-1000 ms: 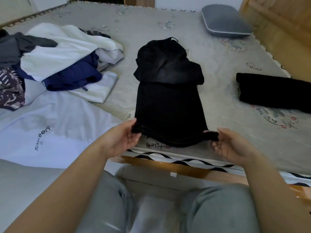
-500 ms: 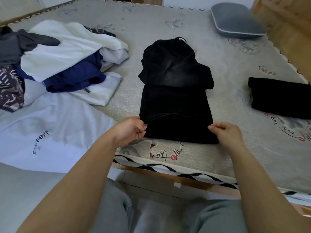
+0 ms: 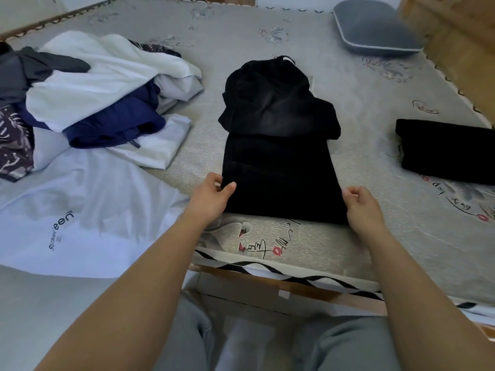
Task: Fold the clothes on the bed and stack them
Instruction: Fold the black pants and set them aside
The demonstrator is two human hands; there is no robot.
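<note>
- A black hoodie (image 3: pixel 278 156) lies flat on the bed (image 3: pixel 267 30), near its front edge, with the hood end pointing away from the person and the hem end nearest them.
- The hoodie's body is folded into a narrow strip; the hood part lies on top of its far half.
- The left hand (image 3: pixel 211 196) sits at the hoodie's near left corner, thumb on top of the cloth and fingers curled at the edge, pinching the fabric.
- The right hand (image 3: pixel 361 207) sits at the near right corner, fingers curled against the hoodie's side edge; it seems to pinch the cloth, though the grip itself is partly hidden.
- The hoodie lies between the two hands, its hem running from one to the other.
- A folded black garment (image 3: pixel 450 151) lies well apart to the right, flat on the bed.
- A loose pile (image 3: pixel 101 87) of white, navy and dark clothes lies to the left of the hoodie, not touching it.
- A white shirt (image 3: pixel 80 210) with dark lettering spreads in front of the pile and hangs over the bed's front edge, just beside the left forearm.
- A grey pillow (image 3: pixel 375 28) rests at the far right of the bed.
- The person's knees in grey trousers (image 3: pixel 348 344) show below the bed edge.
</note>
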